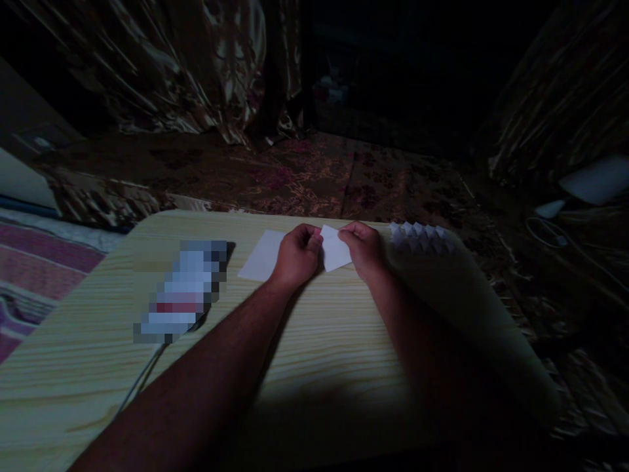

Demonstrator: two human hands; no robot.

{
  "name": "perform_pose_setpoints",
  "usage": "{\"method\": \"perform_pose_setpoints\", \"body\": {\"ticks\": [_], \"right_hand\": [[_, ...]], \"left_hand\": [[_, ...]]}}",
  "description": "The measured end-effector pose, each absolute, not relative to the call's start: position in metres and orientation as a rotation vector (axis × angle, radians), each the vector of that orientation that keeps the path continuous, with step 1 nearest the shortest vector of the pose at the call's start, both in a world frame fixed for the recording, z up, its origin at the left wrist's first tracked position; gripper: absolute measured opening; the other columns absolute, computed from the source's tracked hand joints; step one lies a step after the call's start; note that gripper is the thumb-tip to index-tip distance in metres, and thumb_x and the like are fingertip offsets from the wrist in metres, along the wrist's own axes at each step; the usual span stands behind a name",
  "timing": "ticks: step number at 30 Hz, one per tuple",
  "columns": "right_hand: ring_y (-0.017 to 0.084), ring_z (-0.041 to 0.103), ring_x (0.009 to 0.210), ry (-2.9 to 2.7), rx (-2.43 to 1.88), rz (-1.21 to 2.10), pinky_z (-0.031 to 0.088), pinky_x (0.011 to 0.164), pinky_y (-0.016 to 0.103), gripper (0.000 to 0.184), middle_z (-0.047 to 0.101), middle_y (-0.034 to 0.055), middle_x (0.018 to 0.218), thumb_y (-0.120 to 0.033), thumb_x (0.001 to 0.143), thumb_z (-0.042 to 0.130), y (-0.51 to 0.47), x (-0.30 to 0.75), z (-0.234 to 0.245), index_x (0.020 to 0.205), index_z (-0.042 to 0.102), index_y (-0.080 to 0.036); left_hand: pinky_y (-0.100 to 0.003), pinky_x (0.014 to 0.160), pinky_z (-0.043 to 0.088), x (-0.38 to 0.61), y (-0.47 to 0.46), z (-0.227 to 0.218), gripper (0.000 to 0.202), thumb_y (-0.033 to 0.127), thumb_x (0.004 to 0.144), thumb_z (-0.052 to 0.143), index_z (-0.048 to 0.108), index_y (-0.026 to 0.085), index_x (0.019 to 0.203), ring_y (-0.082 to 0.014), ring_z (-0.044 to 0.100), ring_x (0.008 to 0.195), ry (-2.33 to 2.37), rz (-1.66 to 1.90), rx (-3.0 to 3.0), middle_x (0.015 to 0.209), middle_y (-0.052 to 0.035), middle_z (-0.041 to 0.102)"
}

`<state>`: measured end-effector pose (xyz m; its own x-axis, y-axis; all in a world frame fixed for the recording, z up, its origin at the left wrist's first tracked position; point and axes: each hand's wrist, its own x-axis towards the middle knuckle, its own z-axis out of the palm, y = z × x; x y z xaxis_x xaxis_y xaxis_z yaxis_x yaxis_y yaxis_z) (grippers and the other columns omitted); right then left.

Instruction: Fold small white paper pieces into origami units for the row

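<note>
A small white paper piece (334,249) is held between both hands over the far part of a light wooden table (319,341). My left hand (296,254) pinches its left edge with closed fingers. My right hand (362,250) grips its right edge, fingers curled. Just left of my left hand, a second white paper sheet (263,257) lies flat on the table. To the right of my right hand sits a row of several small folded white paper pieces (420,237).
A pixelated oblong object (184,292) lies on the table's left side with a thin cable (142,377) running toward the near edge. Patterned fabric (275,170) covers the dim floor beyond. White objects and cords (565,210) lie at the far right.
</note>
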<state>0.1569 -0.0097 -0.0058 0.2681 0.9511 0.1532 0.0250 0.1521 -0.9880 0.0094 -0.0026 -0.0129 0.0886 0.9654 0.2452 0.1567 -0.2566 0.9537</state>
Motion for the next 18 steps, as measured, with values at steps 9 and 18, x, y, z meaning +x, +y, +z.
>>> {"method": "perform_pose_setpoints", "body": {"ticks": [9,18], "right_hand": [[0.010,0.046,0.052,-1.027,-1.223,0.870,0.034,0.048,0.021,0.015,0.052,-0.0052,0.056,-0.031,0.065,0.062,-0.0067,0.1601,-0.0083,0.067,0.058,-0.017],[0.010,0.051,0.051,-1.150,-1.163,0.944,0.038,0.050,0.022,0.011,0.056,-0.0042,0.055,-0.028,0.067,0.061,-0.0082,0.1568,-0.0089,0.071,0.059,-0.018]], "left_hand": [[-0.022,0.058,0.038,0.0082,-0.0027,-0.0101,0.020,0.036,0.076,0.061,0.062,0.016,0.080,-0.0119,0.050,0.064,1.091,1.215,1.596,0.071,-0.0001,0.059],[-0.021,0.052,0.038,0.0097,-0.0021,-0.0087,0.021,0.037,0.074,0.063,0.057,0.017,0.075,-0.0105,0.048,0.057,1.127,1.316,1.419,0.066,0.0011,0.057]]}}
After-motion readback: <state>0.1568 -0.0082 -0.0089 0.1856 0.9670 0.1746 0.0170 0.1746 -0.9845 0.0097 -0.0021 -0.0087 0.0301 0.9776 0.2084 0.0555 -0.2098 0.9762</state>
